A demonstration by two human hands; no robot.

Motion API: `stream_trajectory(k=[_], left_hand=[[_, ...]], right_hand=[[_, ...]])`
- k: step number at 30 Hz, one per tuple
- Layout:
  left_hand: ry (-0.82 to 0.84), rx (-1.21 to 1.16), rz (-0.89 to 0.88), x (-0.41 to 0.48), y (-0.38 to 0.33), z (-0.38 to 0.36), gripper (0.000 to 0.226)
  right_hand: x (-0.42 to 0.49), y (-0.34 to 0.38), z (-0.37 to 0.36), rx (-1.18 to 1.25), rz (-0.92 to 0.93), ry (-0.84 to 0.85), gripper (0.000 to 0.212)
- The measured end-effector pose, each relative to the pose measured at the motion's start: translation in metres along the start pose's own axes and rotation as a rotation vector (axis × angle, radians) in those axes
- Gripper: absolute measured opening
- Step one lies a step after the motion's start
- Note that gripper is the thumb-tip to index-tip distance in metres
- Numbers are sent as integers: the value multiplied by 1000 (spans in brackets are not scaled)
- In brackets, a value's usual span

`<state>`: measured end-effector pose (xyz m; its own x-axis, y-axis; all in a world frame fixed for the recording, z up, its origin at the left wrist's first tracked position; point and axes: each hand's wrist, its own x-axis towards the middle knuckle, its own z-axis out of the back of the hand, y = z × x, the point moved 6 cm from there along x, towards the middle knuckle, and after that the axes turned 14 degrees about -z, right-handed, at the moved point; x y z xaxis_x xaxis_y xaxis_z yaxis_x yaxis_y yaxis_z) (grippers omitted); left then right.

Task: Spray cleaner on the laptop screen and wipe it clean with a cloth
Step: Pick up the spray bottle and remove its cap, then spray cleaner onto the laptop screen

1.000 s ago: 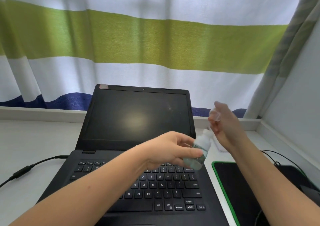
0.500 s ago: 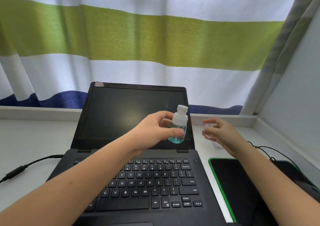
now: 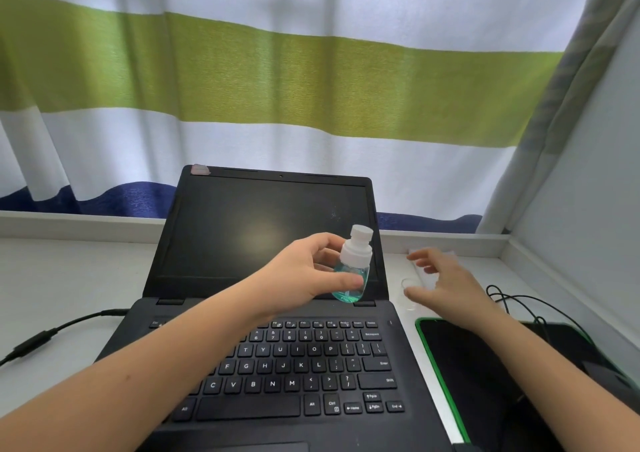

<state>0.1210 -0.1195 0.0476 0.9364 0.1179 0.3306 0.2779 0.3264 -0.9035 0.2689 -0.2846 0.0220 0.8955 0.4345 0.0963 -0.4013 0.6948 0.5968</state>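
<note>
A black laptop stands open on the white desk, its dark screen [image 3: 249, 233] facing me with a few specks near its upper right. My left hand [image 3: 304, 275] holds a small clear spray bottle [image 3: 353, 264] of teal liquid with a white nozzle, upright, in front of the screen's lower right corner. My right hand [image 3: 443, 282] hovers with fingers spread over the desk to the right of the laptop. A small clear cap [image 3: 408, 283] lies on the desk under those fingers. A white cloth [image 3: 424, 275] lies partly hidden behind that hand.
A black mouse pad with a green edge [image 3: 440, 375] lies right of the keyboard [image 3: 294, 365], with thin black cables [image 3: 519, 299] behind it. A power cord [image 3: 52, 334] runs off to the left. A striped curtain [image 3: 277, 81] hangs behind; a wall closes the right side.
My left hand raised the bottle from over the keyboard to in front of the screen. My right hand lowered to the desk and spread its fingers; the clear cap now lies there.
</note>
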Motion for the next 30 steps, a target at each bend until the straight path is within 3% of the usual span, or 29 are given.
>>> stream_trajectory(k=[3, 10, 17, 20, 24, 27, 30], left_hand=[[-3, -67, 7, -2, -1, -2, 36], [-41, -186, 9, -6, -2, -5, 40], [-115, -97, 5, -6, 0, 3, 45], [-159, -178, 38, -6, 6, 4, 33], [-214, -175, 15, -1, 5, 5, 14], [-204, -170, 17, 1, 7, 6, 15], [-185, -116, 52, -1, 9, 8, 14]], right_hand=[[-18, 32, 13, 243, 161, -111, 29], [-53, 96, -11, 726, 378, 229, 50], [-41, 109, -17, 958, 238, 114, 20], [-32, 114, -17, 1098, 126, 86, 19], [-28, 121, -23, 1089, 59, 66, 17], [-23, 123, -25, 944, 61, -27, 37], [-12, 120, -27, 851, 31, -131, 44]])
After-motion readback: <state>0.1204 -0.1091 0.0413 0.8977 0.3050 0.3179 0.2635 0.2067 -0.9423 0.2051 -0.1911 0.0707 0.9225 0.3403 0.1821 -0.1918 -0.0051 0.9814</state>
